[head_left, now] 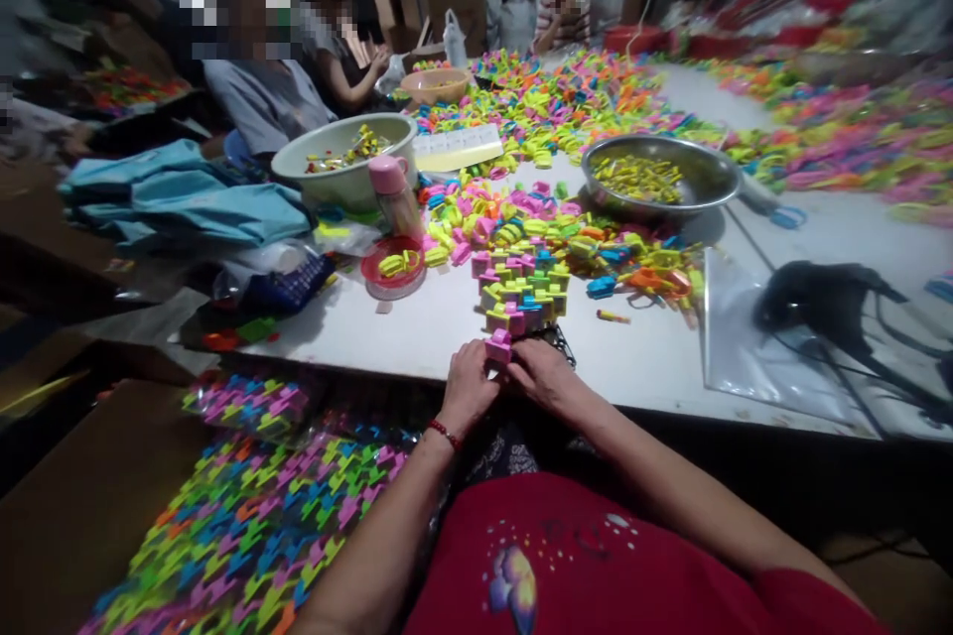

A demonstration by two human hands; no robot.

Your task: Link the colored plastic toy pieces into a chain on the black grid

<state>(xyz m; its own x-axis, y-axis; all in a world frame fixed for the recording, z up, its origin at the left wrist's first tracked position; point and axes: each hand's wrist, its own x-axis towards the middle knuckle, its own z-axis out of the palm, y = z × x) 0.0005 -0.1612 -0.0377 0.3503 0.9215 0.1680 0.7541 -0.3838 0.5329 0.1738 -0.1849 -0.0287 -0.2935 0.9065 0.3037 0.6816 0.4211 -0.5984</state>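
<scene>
At the table's front edge, a small pink plastic piece (498, 346) sits between the fingertips of both hands. My left hand (469, 379), with a red bead bracelet at its wrist, is closed on the piece's left side. From the right, my right hand (545, 375) closes on it too, its fingers partly hidden. Just beyond stand tight rows of similar pink, yellow, green and blue pieces (525, 283). A dark, openwork edge (566, 342) shows beside my right hand. Behind the rows spreads a loose pile of coloured plastic pieces (513, 208).
A metal bowl (692, 203) of small yellow parts, a green basin (287, 164), a pink-capped bottle (388, 179) and a red dish (406, 290) stand on the table. A clear plastic sheet (734, 357) lies right. Bagged pieces (253, 506) fill the lower left. Several people sit beyond.
</scene>
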